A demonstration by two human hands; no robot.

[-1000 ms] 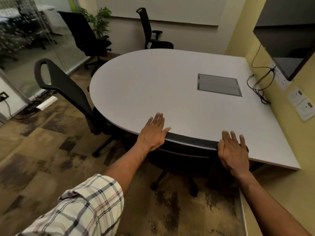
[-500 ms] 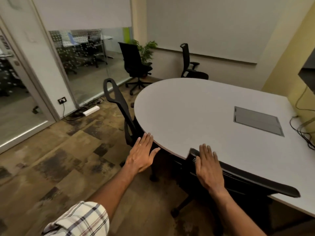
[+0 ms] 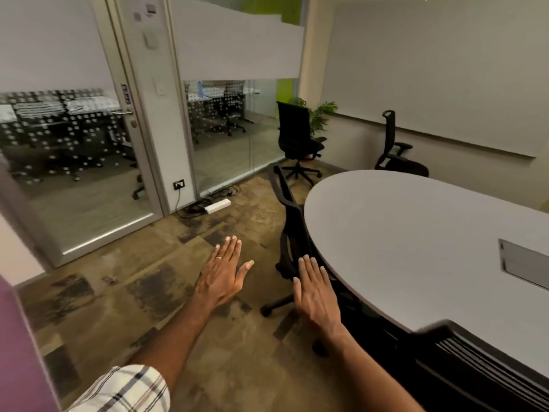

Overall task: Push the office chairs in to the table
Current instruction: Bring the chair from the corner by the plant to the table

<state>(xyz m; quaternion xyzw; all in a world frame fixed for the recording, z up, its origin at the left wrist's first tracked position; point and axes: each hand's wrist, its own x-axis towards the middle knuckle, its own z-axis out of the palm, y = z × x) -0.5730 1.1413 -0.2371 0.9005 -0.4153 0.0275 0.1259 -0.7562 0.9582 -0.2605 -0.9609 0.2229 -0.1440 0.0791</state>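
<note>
A grey table with a rounded end fills the right side. One black office chair is tucked under its near edge at the lower right. A second black chair stands against the table's left curve, its back leaning away. A third chair stands apart by the glass wall, and another sits at the table's far end. My left hand and right hand hover flat and empty over the floor, touching no chair.
A glass wall and door run along the left. A white power strip with cables lies on the patterned carpet near it. A plant stands in the far corner. A grey cable hatch is set in the tabletop.
My view has swung left. Both hands have come off the near chair's back and now float over the carpet, closer to the chair at the table's left curve.
</note>
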